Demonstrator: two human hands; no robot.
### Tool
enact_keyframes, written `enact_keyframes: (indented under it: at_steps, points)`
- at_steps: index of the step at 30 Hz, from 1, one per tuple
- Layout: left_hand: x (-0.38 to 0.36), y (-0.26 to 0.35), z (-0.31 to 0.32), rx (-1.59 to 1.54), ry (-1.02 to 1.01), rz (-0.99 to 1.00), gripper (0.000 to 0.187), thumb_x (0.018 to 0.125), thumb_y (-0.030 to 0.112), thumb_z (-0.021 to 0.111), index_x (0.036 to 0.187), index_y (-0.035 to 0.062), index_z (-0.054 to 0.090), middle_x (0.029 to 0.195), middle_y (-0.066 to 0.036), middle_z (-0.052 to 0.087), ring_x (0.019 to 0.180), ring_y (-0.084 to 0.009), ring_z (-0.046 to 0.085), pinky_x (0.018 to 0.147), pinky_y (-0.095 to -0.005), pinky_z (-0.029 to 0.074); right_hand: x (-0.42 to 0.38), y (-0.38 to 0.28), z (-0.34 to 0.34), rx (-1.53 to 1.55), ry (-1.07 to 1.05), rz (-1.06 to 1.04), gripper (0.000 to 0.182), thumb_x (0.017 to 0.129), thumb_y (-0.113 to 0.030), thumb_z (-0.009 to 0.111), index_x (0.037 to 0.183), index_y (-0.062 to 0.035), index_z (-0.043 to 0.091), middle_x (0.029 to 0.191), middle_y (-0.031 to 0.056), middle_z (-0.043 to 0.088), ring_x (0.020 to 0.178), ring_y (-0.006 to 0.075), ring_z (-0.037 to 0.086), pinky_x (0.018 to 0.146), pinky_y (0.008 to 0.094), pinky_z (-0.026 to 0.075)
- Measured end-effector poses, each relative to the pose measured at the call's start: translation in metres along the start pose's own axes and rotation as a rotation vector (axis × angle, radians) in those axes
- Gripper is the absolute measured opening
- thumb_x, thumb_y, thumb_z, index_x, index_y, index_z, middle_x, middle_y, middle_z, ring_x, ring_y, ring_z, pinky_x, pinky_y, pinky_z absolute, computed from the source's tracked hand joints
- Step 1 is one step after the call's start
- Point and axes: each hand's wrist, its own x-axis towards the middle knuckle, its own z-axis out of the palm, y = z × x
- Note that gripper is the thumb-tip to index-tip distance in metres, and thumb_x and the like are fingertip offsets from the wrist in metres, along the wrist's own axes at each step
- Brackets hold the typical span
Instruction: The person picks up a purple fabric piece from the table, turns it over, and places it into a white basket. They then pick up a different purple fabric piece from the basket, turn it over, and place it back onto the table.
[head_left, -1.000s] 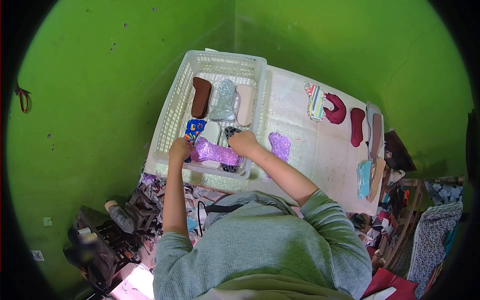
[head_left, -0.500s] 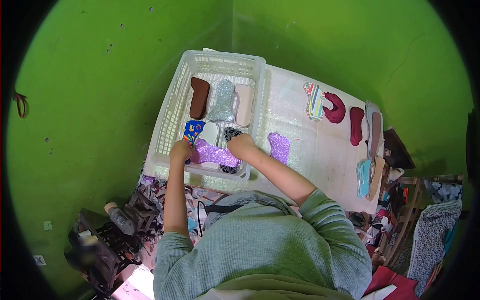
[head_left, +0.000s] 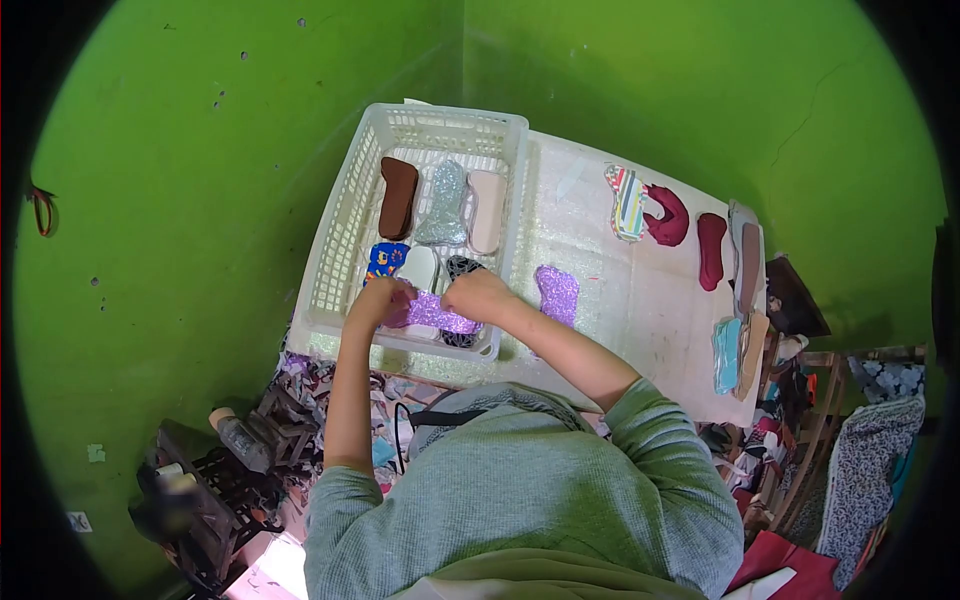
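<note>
A purple glittery sole-shaped piece [head_left: 432, 312] lies crosswise in the near part of the white plastic basket [head_left: 490, 348], over white and black-patterned pieces. My left hand [head_left: 382, 302] has its fingers curled on the left end of the purple piece. At the other end, my right hand [head_left: 480, 298] is closed on it. A blue patterned piece [head_left: 387, 257] lies just beyond my left hand, beside a white piece [head_left: 419, 266]. The black-patterned piece [head_left: 461, 265] shows partly behind my right hand. Both hands hide some of the purple piece's edges.
Brown [head_left: 398, 198], silver glitter [head_left: 443, 205] and beige [head_left: 487, 210] stacks lie farther back in the basket. Right of it, another purple glitter piece [head_left: 557, 294] lies on the white table [head_left: 640, 320]. Striped [head_left: 628, 203], maroon [head_left: 712, 250] and turquoise [head_left: 727, 357] pieces sit toward the right.
My left hand has moved right, from the blue patterned piece onto the left end of the purple piece. My right hand has shifted slightly left along the purple piece.
</note>
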Motion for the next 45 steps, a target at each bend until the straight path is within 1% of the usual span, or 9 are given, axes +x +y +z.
enact_keyframes:
  at_steps: [12,18,20,26,28,33,37,41,45]
  points:
    - [0.0,-0.014,0.0,-0.023,-0.179,-0.089,0.024,0.064,0.001,0.066,0.087,0.0097,0.069,0.075,-0.008,0.066,0.067,-0.0155,0.063,0.065,-0.0268,0.049,0.006,-0.007,0.021,-0.195,-0.293,0.038,0.017,0.08,-0.019,0.052,0.083,-0.0157,0.068,0.082,0.007,0.065,0.08,0.0228,0.062,0.072,0.0362,0.044]
    - [-0.002,0.024,-0.003,0.213,-0.025,-0.019,0.017,0.07,0.006,0.06,0.085,0.0078,0.068,0.077,-0.013,0.065,0.071,-0.0268,0.062,0.066,-0.0345,0.049,-0.009,-0.01,0.011,-0.06,0.151,-0.004,0.012,0.074,-0.009,0.054,0.076,-0.0128,0.065,0.081,0.0028,0.063,0.084,0.0194,0.058,0.075,0.0355,0.038]
    - [-0.002,0.041,0.002,0.21,0.256,-0.056,0.017,0.07,0.005,0.06,0.087,0.0056,0.064,0.079,-0.013,0.063,0.074,-0.0297,0.061,0.065,-0.0374,0.049,-0.028,-0.013,-0.003,0.072,0.495,0.014,0.01,0.073,-0.008,0.054,0.079,-0.0127,0.061,0.085,0.0021,0.061,0.089,0.0192,0.054,0.077,0.0358,0.038]
    - [-0.011,0.139,0.014,-0.081,0.425,0.135,0.013,0.074,0.003,0.06,0.087,0.0039,0.059,0.081,-0.014,0.059,0.073,-0.0296,0.059,0.064,-0.0376,0.049,-0.097,0.009,-0.019,0.305,0.846,0.321,0.013,0.072,-0.008,0.056,0.085,-0.0108,0.056,0.088,0.0054,0.059,0.09,0.0236,0.054,0.078,0.0362,0.038]
    - [-0.012,0.16,0.035,-0.094,0.398,0.318,0.017,0.074,0.0,0.06,0.091,0.0039,0.059,0.083,-0.011,0.059,0.071,-0.0222,0.06,0.054,-0.0294,0.049,-0.123,0.021,-0.013,0.319,0.86,0.409,0.013,0.073,-0.008,0.056,0.085,-0.0102,0.056,0.087,0.006,0.059,0.088,0.0251,0.054,0.077,0.0369,0.038]
    - [-0.01,0.203,0.096,-0.209,0.078,0.516,0.017,0.076,0.004,0.061,0.093,0.0035,0.059,0.084,-0.012,0.058,0.076,-0.026,0.059,0.066,-0.0328,0.049,-0.181,0.039,0.016,0.39,0.871,0.61,0.013,0.074,-0.008,0.056,0.087,-0.0077,0.056,0.083,0.0082,0.06,0.081,0.0276,0.056,0.071,0.0383,0.042]
    - [0.003,0.195,0.147,-0.12,-0.135,0.431,0.029,0.073,0.008,0.064,0.101,0.0045,0.058,0.095,-0.014,0.058,0.086,-0.0296,0.058,0.077,-0.0369,0.046,-0.211,0.041,0.046,0.437,0.887,0.651,0.014,0.073,-0.007,0.056,0.087,-0.0076,0.056,0.082,0.0081,0.06,0.079,0.0271,0.056,0.07,0.0377,0.042]
    - [0.012,0.178,0.179,0.016,-0.11,0.48,0.051,0.067,0.01,0.068,0.114,0.002,0.05,0.119,-0.014,0.05,0.113,-0.0311,0.045,0.095,-0.0368,0.038,-0.226,0.034,0.06,0.445,0.853,0.641,0.014,0.073,-0.006,0.056,0.087,-0.0076,0.056,0.079,0.0088,0.06,0.077,0.0274,0.057,0.069,0.037,0.043]
    - [0.017,0.167,0.198,0.085,-0.106,0.426,0.059,0.066,0.014,0.071,0.118,0.0001,0.047,0.127,-0.017,0.043,0.121,-0.0333,0.037,0.101,-0.0381,0.032,-0.238,0.036,0.073,0.479,0.804,0.641,0.013,0.073,-0.006,0.055,0.086,-0.0067,0.057,0.079,0.0096,0.06,0.077,0.0273,0.058,0.07,0.0363,0.045]
